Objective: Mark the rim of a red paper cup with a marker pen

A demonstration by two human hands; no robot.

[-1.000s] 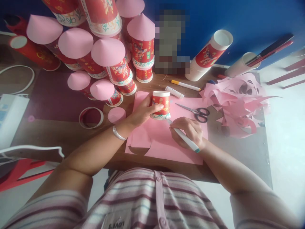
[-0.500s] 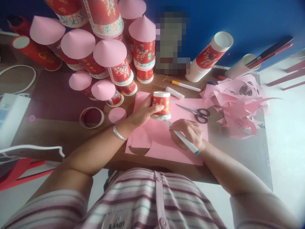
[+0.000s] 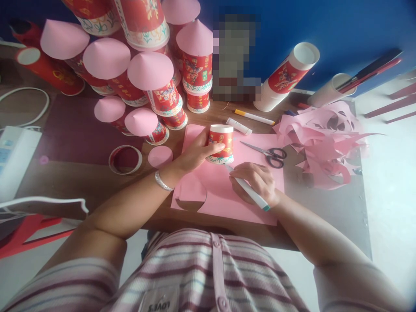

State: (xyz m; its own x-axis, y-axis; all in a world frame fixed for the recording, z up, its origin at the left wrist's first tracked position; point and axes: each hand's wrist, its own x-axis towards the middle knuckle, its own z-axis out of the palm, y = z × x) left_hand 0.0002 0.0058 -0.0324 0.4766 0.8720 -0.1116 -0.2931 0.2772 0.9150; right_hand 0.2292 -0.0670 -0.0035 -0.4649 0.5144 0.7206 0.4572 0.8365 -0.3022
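My left hand (image 3: 198, 152) is closed around the side of a red paper cup (image 3: 227, 141) that has a white rim and green drawn patterns on its white lower band. In my right hand (image 3: 256, 182) is a white marker pen (image 3: 251, 193) with a green end, its tip at the cup's lower edge. Pink paper (image 3: 217, 193) lies under both hands, with a round piece cut out near its lower left. Scissors (image 3: 271, 156) with dark handles rest on the paper, right of the cup. A white glue stick (image 3: 239, 126) and a yellow-capped marker (image 3: 254, 117) lie behind it.
Stacked red cups with pink paper cones (image 3: 151, 71) crowd the back left. Pink paper scraps (image 3: 325, 143) heap at the right. A tall cup stack (image 3: 286, 78) and a pen holder (image 3: 333, 91) stand behind. A tape roll (image 3: 125, 159) and a pink disc (image 3: 160, 157) lie left.
The marker and my right hand have shifted slightly left along the cup's lower edge. My left hand still holds the cup, which has barely moved.
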